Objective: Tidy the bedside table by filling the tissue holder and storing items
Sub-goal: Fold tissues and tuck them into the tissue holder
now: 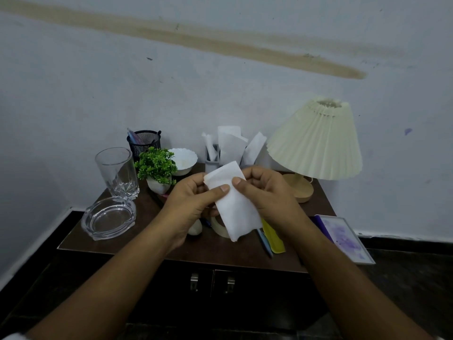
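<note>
Both hands hold one folded white tissue (235, 207) above the middle of the dark bedside table (81, 241). My left hand (193, 204) pinches its left edge with thumb on top. My right hand (267, 195) grips its right edge. Behind the hands stands a grey tissue holder (211, 163) with several white tissues (230, 146) sticking up out of it. Under the hands lie a roll of tape (219, 227), a blue pen (264, 241) and a yellow flat item (273, 238), partly hidden.
On the left stand a tall glass (117, 170), a glass ashtray (107, 217), a black mesh pen cup (144, 143), a small potted plant (157, 168) and a white bowl (183, 160). A pleated lamp (316, 143) stands right. A purple-printed frame (345, 238) overhangs the right edge. Cabinet doors with handles (212, 282) face me.
</note>
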The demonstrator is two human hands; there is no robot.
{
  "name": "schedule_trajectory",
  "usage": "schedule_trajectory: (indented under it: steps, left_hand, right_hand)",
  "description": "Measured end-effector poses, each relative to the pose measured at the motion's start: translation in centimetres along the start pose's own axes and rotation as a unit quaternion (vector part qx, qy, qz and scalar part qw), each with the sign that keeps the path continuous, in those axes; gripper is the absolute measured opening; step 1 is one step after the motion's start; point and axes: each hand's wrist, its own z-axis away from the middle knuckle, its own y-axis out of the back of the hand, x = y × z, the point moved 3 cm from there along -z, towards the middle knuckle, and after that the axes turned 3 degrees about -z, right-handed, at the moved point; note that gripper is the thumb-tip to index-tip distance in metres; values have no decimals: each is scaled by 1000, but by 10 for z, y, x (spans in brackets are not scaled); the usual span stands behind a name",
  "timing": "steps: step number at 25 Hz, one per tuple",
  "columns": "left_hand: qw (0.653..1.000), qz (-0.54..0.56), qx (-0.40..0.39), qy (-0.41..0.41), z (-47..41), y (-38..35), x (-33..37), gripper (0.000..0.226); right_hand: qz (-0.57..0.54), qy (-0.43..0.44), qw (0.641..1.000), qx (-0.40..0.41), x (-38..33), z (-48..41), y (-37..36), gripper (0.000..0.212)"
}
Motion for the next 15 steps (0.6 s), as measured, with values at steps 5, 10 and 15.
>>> schedule_trajectory:
  steps: [5, 10, 15]
  left_hand:
    - [996, -71, 16, -47, 0, 3, 4, 21]
    - [993, -95, 25, -62, -1, 6, 5, 15]
    - [989, -114, 32, -86, 0, 7, 8, 13]
  right_hand:
    - [97, 11, 995, -37, 2, 1, -6, 21]
    - [132, 28, 990, -41, 5, -2, -7, 22]
    - [135, 39, 987, -81, 8, 0, -13, 26]
